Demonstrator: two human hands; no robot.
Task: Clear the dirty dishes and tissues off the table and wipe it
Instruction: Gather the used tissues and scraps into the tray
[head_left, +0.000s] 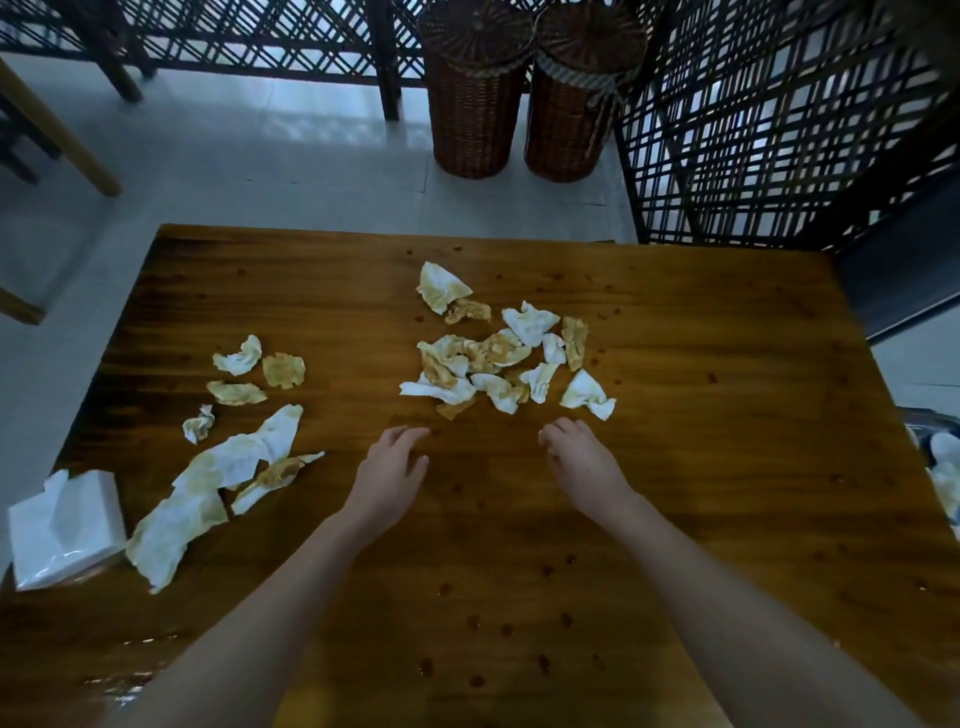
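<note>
Left hand (390, 467) spread | right hand (581, 462) loosely curled | both near tissues (493, 358)

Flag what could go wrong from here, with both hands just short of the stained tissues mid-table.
1. The central tissue pile is many loose scraps; the left hand and right hand may scoop only some and leave pieces behind.
2. Brown droplets dot the table between the forearms; a lowered arm could smear them.
3. The long stained tissues lie right beside the clean tissue pack and could soil it when dragged.
</note>
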